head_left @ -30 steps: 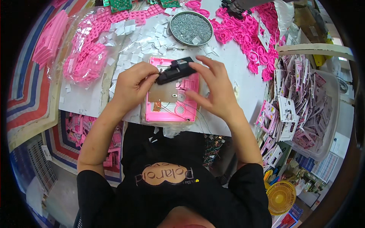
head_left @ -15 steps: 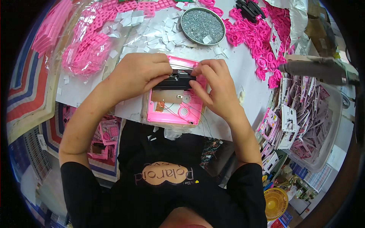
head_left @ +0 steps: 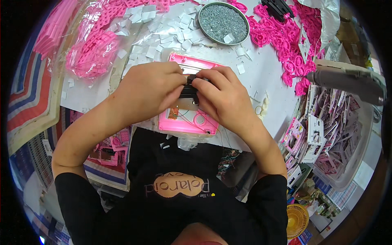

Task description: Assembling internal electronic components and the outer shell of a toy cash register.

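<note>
A pink plastic casing (head_left: 183, 125) lies on the table in front of me, with a brown circuit board, thin wires and a round ring inside it. Over its upper half is a black plastic part (head_left: 188, 92), largely covered by my fingers. My left hand (head_left: 157, 86) pinches the part's left end. From the other side, my right hand (head_left: 222, 97) closes its bent fingers on the right end. Whether the black part rests in the casing or is raised above it, I cannot tell.
A round tin of small screws (head_left: 223, 23) stands beyond the casing, near scattered white paper squares (head_left: 151, 52). Pink rings (head_left: 281, 45) pile up at the far right. A grey cylindrical tool (head_left: 347, 83) hangs above a clear bin (head_left: 347, 171) of flat printed pieces. Bagged pink parts (head_left: 92, 55) lie left.
My hands have come closer together over the black part and now cover more of it. My right fingers have curled inward. The view has shifted slightly.
</note>
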A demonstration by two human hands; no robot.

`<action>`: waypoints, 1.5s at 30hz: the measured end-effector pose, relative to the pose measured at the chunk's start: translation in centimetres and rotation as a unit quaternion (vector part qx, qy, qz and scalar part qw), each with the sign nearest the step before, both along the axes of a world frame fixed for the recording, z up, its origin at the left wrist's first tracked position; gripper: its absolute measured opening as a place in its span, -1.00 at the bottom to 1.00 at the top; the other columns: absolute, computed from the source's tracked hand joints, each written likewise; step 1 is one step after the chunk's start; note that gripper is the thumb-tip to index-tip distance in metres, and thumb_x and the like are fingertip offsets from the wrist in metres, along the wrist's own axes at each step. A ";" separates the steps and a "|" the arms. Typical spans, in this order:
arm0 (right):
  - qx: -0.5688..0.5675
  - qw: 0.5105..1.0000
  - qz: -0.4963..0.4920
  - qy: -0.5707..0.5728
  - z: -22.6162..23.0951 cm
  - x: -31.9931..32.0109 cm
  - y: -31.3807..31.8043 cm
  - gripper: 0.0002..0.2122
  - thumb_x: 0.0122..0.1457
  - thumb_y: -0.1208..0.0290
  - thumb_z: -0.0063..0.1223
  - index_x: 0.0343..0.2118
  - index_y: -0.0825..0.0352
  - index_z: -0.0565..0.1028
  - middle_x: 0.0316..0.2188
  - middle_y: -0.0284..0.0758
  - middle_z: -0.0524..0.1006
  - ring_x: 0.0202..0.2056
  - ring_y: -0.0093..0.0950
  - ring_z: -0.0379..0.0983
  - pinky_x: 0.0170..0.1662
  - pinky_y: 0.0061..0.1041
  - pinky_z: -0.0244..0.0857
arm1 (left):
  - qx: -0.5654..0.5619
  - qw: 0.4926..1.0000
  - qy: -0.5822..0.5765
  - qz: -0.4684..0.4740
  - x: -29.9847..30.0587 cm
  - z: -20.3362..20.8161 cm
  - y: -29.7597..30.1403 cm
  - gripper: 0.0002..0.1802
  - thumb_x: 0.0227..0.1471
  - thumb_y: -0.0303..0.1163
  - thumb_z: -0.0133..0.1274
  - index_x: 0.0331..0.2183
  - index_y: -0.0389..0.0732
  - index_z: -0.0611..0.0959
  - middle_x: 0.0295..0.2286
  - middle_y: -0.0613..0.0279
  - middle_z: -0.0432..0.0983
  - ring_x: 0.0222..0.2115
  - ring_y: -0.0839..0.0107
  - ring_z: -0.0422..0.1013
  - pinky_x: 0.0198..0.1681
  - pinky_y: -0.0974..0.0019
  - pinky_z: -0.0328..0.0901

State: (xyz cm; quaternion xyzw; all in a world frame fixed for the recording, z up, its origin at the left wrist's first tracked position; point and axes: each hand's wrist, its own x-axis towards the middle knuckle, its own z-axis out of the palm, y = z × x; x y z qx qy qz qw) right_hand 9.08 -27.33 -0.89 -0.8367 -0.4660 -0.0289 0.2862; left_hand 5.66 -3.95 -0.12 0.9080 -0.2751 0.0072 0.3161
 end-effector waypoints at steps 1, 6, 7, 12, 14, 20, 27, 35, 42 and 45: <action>-0.002 1.000 0.001 -0.005 0.1 -0.2 0.1 -0.72 -0.02 0.47 0.25 -0.19 0.28 0.53 -0.18 -0.29 0.53 -0.14 -0.22 0.44 -0.10 -0.28 0.40 | -0.016 1.000 0.026 0.008 0.0 -0.4 0.0 -0.84 -0.02 -0.45 0.17 -0.32 -0.27 0.68 -0.39 0.14 0.57 -0.42 0.16 0.51 -0.38 0.19 0.39; -0.020 1.000 -0.016 -0.015 0.5 -1.1 0.4 -0.67 -0.05 0.54 0.29 -0.17 0.36 0.53 -0.14 -0.22 0.55 -0.10 -0.16 0.47 -0.07 -0.26 0.44 | -0.048 0.988 0.140 0.038 1.5 0.1 -0.5 -0.85 -0.02 -0.42 0.24 -0.40 -0.31 0.70 -0.51 0.10 0.54 -0.49 0.23 0.47 -0.42 0.27 0.33; -0.022 0.999 -0.017 -0.019 0.5 -1.1 0.4 -0.67 -0.05 0.54 0.29 -0.17 0.37 0.53 -0.14 -0.21 0.55 -0.10 -0.16 0.47 -0.07 -0.26 0.44 | -0.060 0.983 0.168 0.043 1.6 0.0 -0.5 -0.84 -0.02 -0.42 0.24 -0.40 -0.32 0.70 -0.51 0.11 0.54 -0.50 0.26 0.47 -0.42 0.28 0.32; 0.003 1.000 -0.006 -0.017 0.3 -1.1 0.3 -0.65 -0.08 0.52 0.33 -0.17 0.40 0.53 -0.14 -0.18 0.56 -0.10 -0.16 0.50 -0.09 -0.28 0.46 | -0.115 0.935 0.328 0.074 2.5 -0.3 -0.5 -0.82 -0.01 -0.42 0.24 -0.38 -0.36 0.69 -0.51 0.12 0.58 -0.49 0.41 0.48 -0.41 0.31 0.33; 0.003 1.000 -0.004 -0.019 0.3 -1.0 0.3 -0.64 -0.08 0.50 0.34 -0.18 0.40 0.53 -0.13 -0.18 0.56 -0.10 -0.17 0.51 -0.10 -0.29 0.47 | -0.091 0.942 0.317 0.063 3.0 0.2 -0.6 -0.81 -0.01 -0.42 0.24 -0.37 -0.36 0.69 -0.50 0.11 0.59 -0.49 0.40 0.49 -0.40 0.30 0.34; -0.040 0.996 -0.022 -0.073 0.6 -1.9 0.6 -0.64 -0.08 0.47 0.33 -0.17 0.43 0.53 -0.14 -0.15 0.57 -0.10 -0.18 0.53 -0.10 -0.32 0.49 | -0.091 0.963 0.251 0.038 2.9 0.0 -0.8 -0.80 0.00 -0.40 0.22 -0.36 -0.36 0.67 -0.49 0.07 0.60 -0.47 0.30 0.52 -0.37 0.25 0.37; -0.113 0.987 -0.029 -0.107 1.7 -2.3 0.8 -0.59 -0.07 0.49 0.30 -0.10 0.48 0.53 -0.10 -0.09 0.57 -0.09 -0.16 0.53 -0.03 -0.30 0.46 | -0.063 0.976 0.201 0.049 2.6 -0.3 -1.3 -0.79 0.00 -0.38 0.20 -0.42 -0.37 0.64 -0.53 0.01 0.56 -0.50 0.24 0.51 -0.37 0.22 0.37; 0.006 0.998 -0.033 0.043 0.9 0.9 -1.4 -0.48 -0.12 0.48 0.40 -0.01 0.38 0.51 -0.08 -0.16 0.57 -0.09 -0.15 0.50 -0.03 -0.29 0.43 | -0.069 0.954 0.281 0.072 3.4 -0.5 -1.6 -0.78 0.02 -0.38 0.17 -0.44 -0.39 0.63 -0.57 0.10 0.51 -0.53 0.37 0.46 -0.41 0.28 0.34; -0.002 0.999 -0.003 0.033 0.3 1.6 -2.4 -0.53 -0.14 0.44 0.37 -0.08 0.32 0.51 -0.16 -0.27 0.53 -0.15 -0.25 0.44 -0.13 -0.32 0.43 | -0.063 0.935 0.343 0.067 4.4 0.3 -1.8 -0.79 0.05 -0.39 0.19 -0.43 -0.37 0.65 -0.57 0.15 0.52 -0.55 0.45 0.43 -0.44 0.35 0.31; -0.005 1.000 0.002 0.031 0.3 1.8 -2.1 -0.55 -0.13 0.41 0.37 -0.10 0.28 0.52 -0.20 -0.30 0.53 -0.17 -0.27 0.44 -0.15 -0.34 0.44 | -0.029 0.966 0.251 0.062 3.7 0.5 -1.5 -0.81 0.05 -0.39 0.22 -0.42 -0.35 0.67 -0.56 0.14 0.55 -0.57 0.41 0.43 -0.45 0.35 0.31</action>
